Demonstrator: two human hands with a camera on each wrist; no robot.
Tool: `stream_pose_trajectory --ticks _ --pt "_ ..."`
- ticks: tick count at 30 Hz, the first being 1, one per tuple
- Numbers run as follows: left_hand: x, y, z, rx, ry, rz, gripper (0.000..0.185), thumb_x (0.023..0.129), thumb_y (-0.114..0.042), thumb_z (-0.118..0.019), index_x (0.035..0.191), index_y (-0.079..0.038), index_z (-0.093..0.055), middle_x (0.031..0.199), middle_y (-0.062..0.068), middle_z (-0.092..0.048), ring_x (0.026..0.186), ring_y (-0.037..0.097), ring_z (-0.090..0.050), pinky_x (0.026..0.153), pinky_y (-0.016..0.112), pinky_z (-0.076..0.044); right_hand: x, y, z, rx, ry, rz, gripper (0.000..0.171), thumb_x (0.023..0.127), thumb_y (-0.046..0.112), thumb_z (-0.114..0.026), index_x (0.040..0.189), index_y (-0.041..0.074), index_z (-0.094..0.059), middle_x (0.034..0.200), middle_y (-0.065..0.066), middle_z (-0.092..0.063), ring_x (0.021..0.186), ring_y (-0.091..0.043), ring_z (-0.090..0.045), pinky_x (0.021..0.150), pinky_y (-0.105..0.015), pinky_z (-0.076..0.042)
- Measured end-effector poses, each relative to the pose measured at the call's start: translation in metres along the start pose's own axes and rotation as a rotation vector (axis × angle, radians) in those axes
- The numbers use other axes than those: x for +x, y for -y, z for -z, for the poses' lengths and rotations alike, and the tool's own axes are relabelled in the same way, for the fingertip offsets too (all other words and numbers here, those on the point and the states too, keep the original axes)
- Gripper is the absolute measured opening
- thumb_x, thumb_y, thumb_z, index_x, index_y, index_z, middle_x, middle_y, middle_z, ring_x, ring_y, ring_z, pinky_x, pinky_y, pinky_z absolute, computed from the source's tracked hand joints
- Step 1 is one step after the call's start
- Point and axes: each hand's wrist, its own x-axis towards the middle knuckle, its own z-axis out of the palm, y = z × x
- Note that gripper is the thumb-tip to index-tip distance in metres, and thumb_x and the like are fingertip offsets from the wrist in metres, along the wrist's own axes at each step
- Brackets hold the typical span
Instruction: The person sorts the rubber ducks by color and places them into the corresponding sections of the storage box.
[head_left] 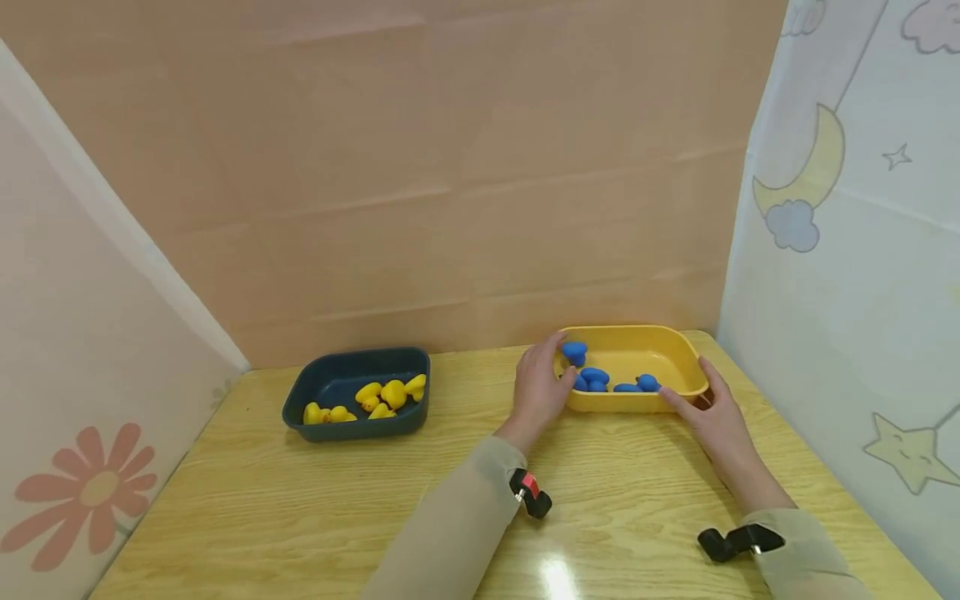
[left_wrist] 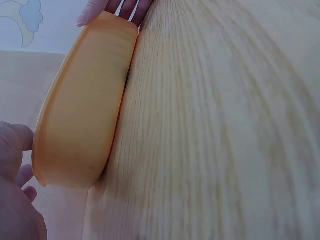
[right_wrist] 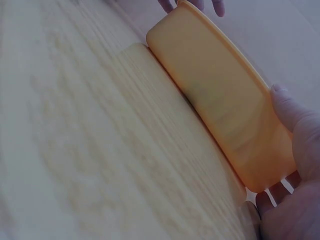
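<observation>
A yellow plastic basin (head_left: pixel 630 402) stands on the table near the back right. Inside it lie several small blue toys (head_left: pixel 595 375), shaped like the yellow ducks, mostly along its front and left. My left hand (head_left: pixel 538 385) holds the basin's left end, with the thumb over the rim. At the right front corner my right hand (head_left: pixel 716 417) grips the basin, thumb (right_wrist: pixel 290 107) on its upper side and fingers low around the end. Both wrist views show the basin's outer wall (left_wrist: pixel 90 100) close to the tabletop; its contents are hidden there.
A dark blue basin (head_left: pixel 360 429) with several yellow toy ducks (head_left: pixel 393 394) stands at the back left of the wooden table (head_left: pixel 300 508). A tan cloth wall (head_left: pixel 450 183) rises behind, and patterned cloth walls (head_left: pixel 832 317) flank both sides.
</observation>
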Motion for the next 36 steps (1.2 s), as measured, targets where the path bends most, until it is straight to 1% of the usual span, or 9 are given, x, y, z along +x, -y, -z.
stream_pose_trajectory --ticks 9,12,14,16,18,21,27,31,36 --pt "-0.011 0.003 0.009 -0.011 -0.029 0.02 0.055 0.106 -0.017 -0.076 0.158 -0.016 -0.058 0.15 0.003 -0.067 0.145 0.028 -0.055 0.126 0.047 -0.039 0.0 0.0 0.001 -0.025 -0.01 0.003 0.106 0.11 0.051 -0.066 0.177 0.021 0.012 0.181 -0.028 -0.005 0.161 -0.053 -0.024 0.098 0.003 -0.03" --pt "-0.013 0.005 0.012 -0.004 -0.035 0.031 0.054 0.107 -0.017 -0.076 0.158 -0.016 -0.058 0.149 0.003 -0.067 0.145 0.027 -0.055 0.126 0.047 -0.039 0.0 0.0 0.001 -0.025 -0.011 0.003 0.107 0.11 0.052 -0.066 0.177 0.022 0.012 0.182 -0.027 -0.005 0.162 -0.052 -0.024 0.109 -0.004 -0.031" --pt "-0.014 0.007 0.013 0.001 -0.038 0.034 0.053 0.106 -0.017 -0.076 0.157 -0.015 -0.059 0.147 0.003 -0.068 0.143 0.028 -0.056 0.126 0.047 -0.039 0.0 -0.001 0.001 -0.026 -0.012 -0.005 0.108 0.109 0.053 -0.067 0.177 0.022 0.011 0.182 -0.026 -0.005 0.162 -0.052 -0.024 0.119 -0.013 -0.031" --pt "-0.016 0.009 0.014 0.009 -0.037 0.034 0.052 0.106 -0.017 -0.075 0.156 -0.015 -0.06 0.146 0.004 -0.069 0.143 0.028 -0.056 0.125 0.047 -0.039 0.0 -0.002 0.002 -0.027 -0.016 -0.009 0.108 0.109 0.053 -0.067 0.177 0.023 0.011 0.182 -0.025 -0.006 0.162 -0.052 -0.024 0.12 -0.014 -0.031" --pt "-0.017 0.01 0.014 0.009 -0.036 0.035 0.052 0.106 -0.018 -0.075 0.156 -0.014 -0.06 0.146 0.005 -0.069 0.142 0.028 -0.056 0.125 0.047 -0.039 -0.001 -0.004 0.004 -0.021 -0.02 -0.01 0.109 0.108 0.053 -0.068 0.177 0.023 0.011 0.182 -0.025 -0.006 0.162 -0.052 -0.023 0.117 -0.01 -0.031" --pt "-0.019 0.01 0.016 0.003 -0.037 0.034 0.051 0.106 -0.018 -0.074 0.156 -0.014 -0.06 0.147 0.006 -0.068 0.143 0.029 -0.056 0.126 0.048 -0.038 -0.001 -0.006 0.005 -0.015 -0.021 -0.002 0.109 0.108 0.053 -0.068 0.177 0.023 0.011 0.182 -0.025 -0.007 0.162 -0.052 -0.023 0.105 0.0 -0.03" --pt "-0.024 0.01 0.025 -0.017 -0.042 0.019 0.051 0.108 -0.019 -0.072 0.157 -0.014 -0.059 0.153 0.006 -0.065 0.147 0.03 -0.053 0.128 0.049 -0.036 -0.005 -0.006 0.006 -0.021 -0.022 0.004 0.109 0.108 0.054 -0.068 0.177 0.023 0.011 0.181 -0.026 -0.007 0.161 -0.053 -0.024 0.1 0.002 -0.03" --pt "-0.028 0.013 0.03 -0.017 -0.039 0.011 0.051 0.109 -0.021 -0.07 0.158 -0.016 -0.058 0.157 0.005 -0.062 0.151 0.03 -0.049 0.129 0.05 -0.034 -0.005 -0.005 0.006 -0.024 -0.009 0.013 0.109 0.109 0.054 -0.066 0.177 0.023 0.012 0.181 -0.026 -0.006 0.162 -0.053 -0.022 0.104 0.001 -0.029" --pt "-0.032 0.018 0.035 0.018 -0.025 0.013 0.051 0.111 -0.024 -0.068 0.16 -0.017 -0.057 0.159 0.004 -0.059 0.153 0.03 -0.047 0.129 0.051 -0.034 -0.006 -0.004 0.007 -0.032 -0.009 0.021 0.108 0.109 0.054 -0.066 0.177 0.022 0.011 0.18 -0.028 -0.009 0.16 -0.054 -0.025 0.094 0.004 -0.029"
